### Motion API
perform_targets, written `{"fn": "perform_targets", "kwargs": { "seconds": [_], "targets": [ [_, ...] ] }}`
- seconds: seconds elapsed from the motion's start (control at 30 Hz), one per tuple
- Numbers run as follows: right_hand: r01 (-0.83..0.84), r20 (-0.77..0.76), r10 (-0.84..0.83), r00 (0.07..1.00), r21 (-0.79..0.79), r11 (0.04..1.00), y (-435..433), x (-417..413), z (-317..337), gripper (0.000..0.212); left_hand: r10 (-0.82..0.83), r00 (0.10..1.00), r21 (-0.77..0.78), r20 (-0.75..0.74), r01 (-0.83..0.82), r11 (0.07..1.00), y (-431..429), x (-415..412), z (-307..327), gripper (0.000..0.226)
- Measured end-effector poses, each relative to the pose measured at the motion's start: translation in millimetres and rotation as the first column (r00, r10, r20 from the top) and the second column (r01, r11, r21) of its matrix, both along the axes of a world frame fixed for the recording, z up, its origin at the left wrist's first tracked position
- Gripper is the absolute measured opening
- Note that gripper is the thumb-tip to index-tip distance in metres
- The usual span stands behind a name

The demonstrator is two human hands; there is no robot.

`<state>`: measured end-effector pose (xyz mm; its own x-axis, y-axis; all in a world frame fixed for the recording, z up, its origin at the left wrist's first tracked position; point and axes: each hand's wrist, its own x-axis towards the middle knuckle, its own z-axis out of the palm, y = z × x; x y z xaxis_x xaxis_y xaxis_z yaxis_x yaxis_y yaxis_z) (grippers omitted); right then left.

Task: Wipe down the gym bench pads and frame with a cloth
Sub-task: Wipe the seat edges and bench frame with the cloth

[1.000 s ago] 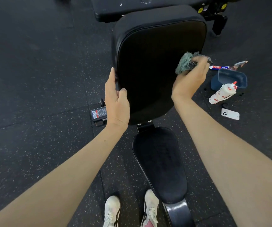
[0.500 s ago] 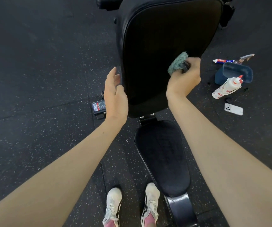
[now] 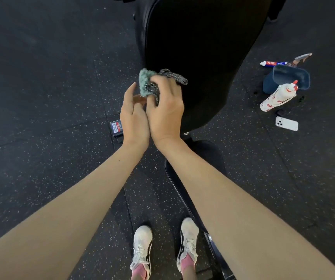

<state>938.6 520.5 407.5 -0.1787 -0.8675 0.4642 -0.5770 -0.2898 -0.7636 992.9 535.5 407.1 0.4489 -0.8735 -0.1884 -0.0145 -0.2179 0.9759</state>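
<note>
The right hand (image 3: 165, 110) grips a green cloth (image 3: 144, 82) at the left edge of the upright back pad (image 3: 203, 47). The left hand (image 3: 133, 116) touches the right one, fingers (image 3: 130, 92) nearly straight. A spray bottle (image 3: 277, 96) and a phone (image 3: 286, 123) lie on the floor (image 3: 41, 98).

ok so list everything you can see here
back pad: 1, black, upright, top centre
seat pad: 1, black, under right forearm
cloth: 1, teal and black, back pad's left edge
spray bottle: 1, white and red, lying on floor
tub: 1, blue, behind the bottle
tube: 1, white and blue, behind tub
phone: 1, white, floor near bottle
label: 1, red and black, lower left of back pad
shoes: 2, white, bottom centre
left hand: 1, fingers straight, left of cloth
right hand: 1, grips cloth
</note>
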Motion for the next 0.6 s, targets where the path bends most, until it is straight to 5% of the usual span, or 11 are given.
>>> {"fn": "perform_targets", "kwargs": {
  "seconds": [0.2,0.6],
  "targets": [
    [-0.096,-0.037,0.098,0.994,0.053,0.994,-2.4,-18.7,-15.7,0.031,-0.026,1.000,0.012,0.009,0.026,1.000,9.3,-2.0,-8.3,0.054],
    [0.106,-0.043,-0.101,0.994,0.140,0.984,-57.2,-131.6,-28.9,0.032,-0.028,0.999,-0.028,-0.033,0.028,0.999,0.7,-21.8,-18.8,0.052]
  ]
}}
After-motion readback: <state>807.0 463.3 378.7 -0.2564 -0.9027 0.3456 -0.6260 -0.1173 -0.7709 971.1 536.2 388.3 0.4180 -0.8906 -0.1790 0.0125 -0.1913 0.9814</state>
